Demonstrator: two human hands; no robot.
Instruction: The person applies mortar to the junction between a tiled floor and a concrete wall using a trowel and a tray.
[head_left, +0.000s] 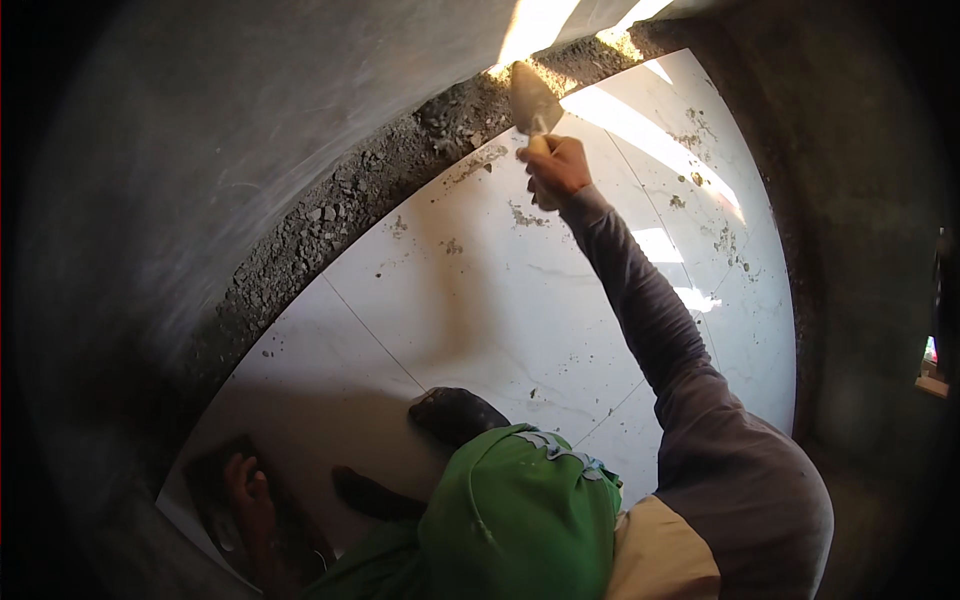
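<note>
- Your right hand (556,168) is out at full arm's reach, fingers wrapped tight round the pale handle of a pointed trowel (532,97).
- Trowel blade sticks up past your knuckles, tip into the strip of grey gravelly mortar (350,200) that runs betw. the wall and the tile edge. Blade looks caked w/ the same stuff.
- A sunlit patch sits right at the blade tip and streaks across the tiles just right of that hand.
- The mortar strip goes from your right hand diagonally down-left toward your left hand; coarse, crumbly, small stones in it.
- Grey plastered wall (220,130) lies beyond the strip, on the far side from you.
- White marble-look floor tiles (480,300) lie under and betw. both hands; thin joint lines visible; mortar specks and smears scattered, thickest just below and right of your right hand.
- Your left hand (250,495) is low, deep in shadow, palm down and resting on a dark flat thing (215,480) on the tile near the tile edge. Can't tell what that thing is, nor whether fingers grip it or just lie flat.
- Your grey long sleeve (650,310) runs from right wrist back to shoulder.
- Green cap (520,520) is nearest the camera, betw. both arms.
- A dark shoe toe (455,412) is on the tile just beyond the cap.
</note>
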